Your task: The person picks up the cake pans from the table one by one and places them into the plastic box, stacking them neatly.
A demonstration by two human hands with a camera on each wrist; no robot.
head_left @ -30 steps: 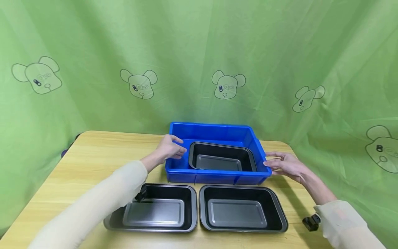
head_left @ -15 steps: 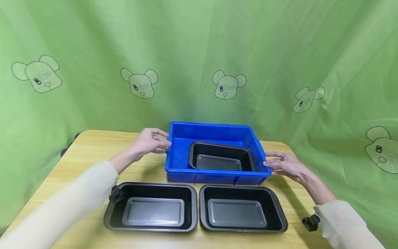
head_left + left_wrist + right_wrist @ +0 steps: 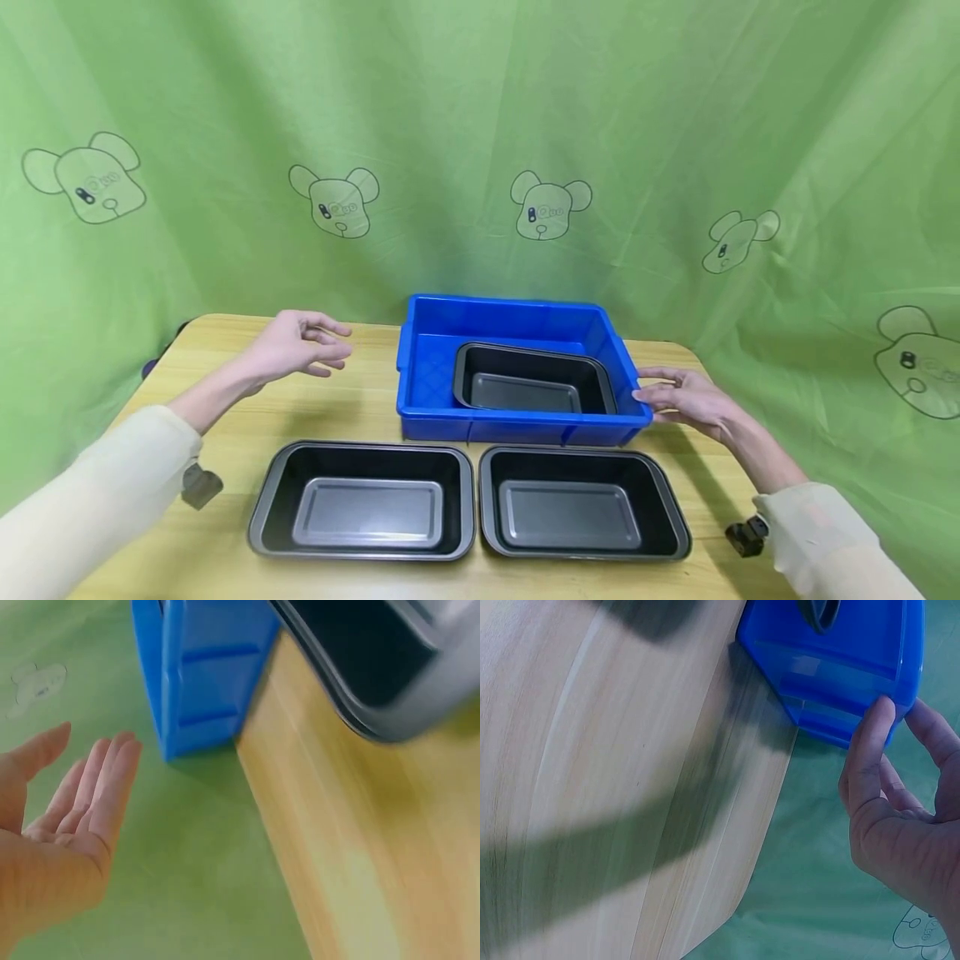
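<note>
A blue plastic bin (image 3: 517, 427) sits at the back of the table. In its right part lies a dark loaf pan (image 3: 536, 367). The right hand (image 3: 690, 400) is at the bin's right side. In the right wrist view its thumb and curved fingers (image 3: 874, 742) pinch the bin's rim. My left hand (image 3: 288, 346) hovers left of the bin, apart from it and holding nothing; its fingers (image 3: 116, 787) look nearly straight in the left wrist view. In front of the bin, two more loaf pans (image 3: 367, 512) stand side by side, the right-hand pan (image 3: 570, 517) close beside the other.
The wooden table (image 3: 360, 400) has its back edge against a green curtain (image 3: 450, 125) printed with bear heads. A small black camera (image 3: 746, 536) is fixed at the right wrist, another at the left sleeve.
The left hand has moved from over the bin's left rim out to the left, away from it. The right hand stays at the bin's right side; bin and pans hold their places.
</note>
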